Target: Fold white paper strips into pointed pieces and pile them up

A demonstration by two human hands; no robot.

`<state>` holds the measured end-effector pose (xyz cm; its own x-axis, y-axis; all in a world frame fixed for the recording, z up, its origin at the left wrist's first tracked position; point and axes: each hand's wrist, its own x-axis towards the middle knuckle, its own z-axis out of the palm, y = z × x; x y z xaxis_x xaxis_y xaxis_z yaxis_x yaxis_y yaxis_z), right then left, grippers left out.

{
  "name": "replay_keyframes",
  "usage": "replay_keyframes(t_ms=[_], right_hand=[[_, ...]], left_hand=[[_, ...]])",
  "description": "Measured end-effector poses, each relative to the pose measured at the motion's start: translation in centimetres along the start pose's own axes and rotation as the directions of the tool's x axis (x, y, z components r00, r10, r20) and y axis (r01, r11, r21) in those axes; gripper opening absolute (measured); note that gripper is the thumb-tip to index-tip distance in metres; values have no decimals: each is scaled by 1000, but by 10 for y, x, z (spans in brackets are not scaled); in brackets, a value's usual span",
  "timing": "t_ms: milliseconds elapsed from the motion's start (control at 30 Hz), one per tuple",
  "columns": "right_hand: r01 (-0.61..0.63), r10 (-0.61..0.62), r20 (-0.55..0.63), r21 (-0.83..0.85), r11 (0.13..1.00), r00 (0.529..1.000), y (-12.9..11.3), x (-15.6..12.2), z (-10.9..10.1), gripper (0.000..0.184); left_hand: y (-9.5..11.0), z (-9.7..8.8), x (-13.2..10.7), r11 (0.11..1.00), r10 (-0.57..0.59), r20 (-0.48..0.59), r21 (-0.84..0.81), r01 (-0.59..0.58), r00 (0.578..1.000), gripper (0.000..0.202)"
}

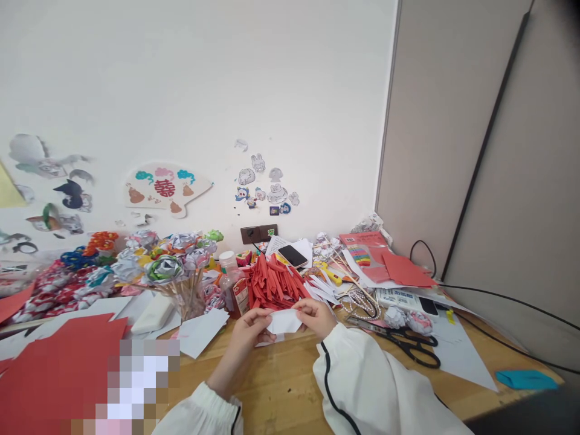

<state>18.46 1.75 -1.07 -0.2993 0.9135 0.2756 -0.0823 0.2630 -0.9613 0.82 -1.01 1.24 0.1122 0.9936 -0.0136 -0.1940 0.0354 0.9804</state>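
A small white piece of paper (285,321) is stretched between my two hands above the wooden table (272,386). My left hand (251,331) pinches its left end between thumb and fingers. At the right end, my right hand (317,315) grips the paper in the same way. Just behind the hands lies a heap of folded red paper strips (277,283), with white paper strips (321,289) to its right. Another white sheet (202,332) rests left of my left hand. Black-handled scissors (417,347) lie to the right of my right sleeve.
Red paper sheets (67,362) cover the left side, partly hidden by a pixelated patch. Paper flowers (165,269) on sticks stand beside a bottle (229,281). A phone (293,256), a bead string (360,304) and a blue piece (525,380) lie about. Black cables (489,292) cross at right.
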Motion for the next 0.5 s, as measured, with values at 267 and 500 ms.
replay_keyframes(t_ms=[267,500], right_hand=[[83,-82,66,-12,996,994,5,0,-2,23],[180,-170,74,-179,967,983,0,-2,-5,18]], left_hand=[[11,2,-7,999,-24,60,32,22,998,23],[11,5,-13,999,26,96,-34,-23,995,18]])
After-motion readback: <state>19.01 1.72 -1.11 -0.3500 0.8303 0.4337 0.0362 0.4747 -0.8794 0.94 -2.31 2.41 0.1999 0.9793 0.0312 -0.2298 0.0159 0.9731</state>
